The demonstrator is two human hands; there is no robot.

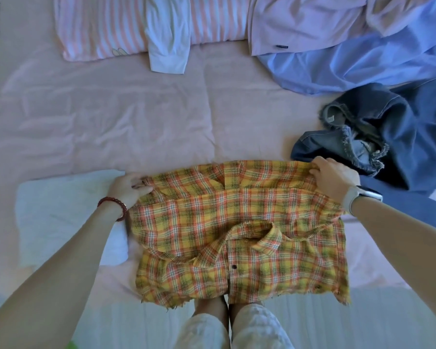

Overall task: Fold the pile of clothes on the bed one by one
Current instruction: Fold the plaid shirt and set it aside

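Hands, left (130,187) and right (334,176), gripping plaid shirt (239,230) far edge, fingertips buried, hem overhanging bed (111,122).

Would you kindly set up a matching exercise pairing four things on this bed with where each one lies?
Things:
1. plaid shirt
2. denim garment
3. striped pillow
4. white folded cloth

Places:
A. far side of the bed, left of centre
B. right side, just beyond the right hand
C. near edge of the bed, held at its far corners by both hands
D. beside and under the left hand and forearm

Pairs: 1-C, 2-B, 3-A, 4-D
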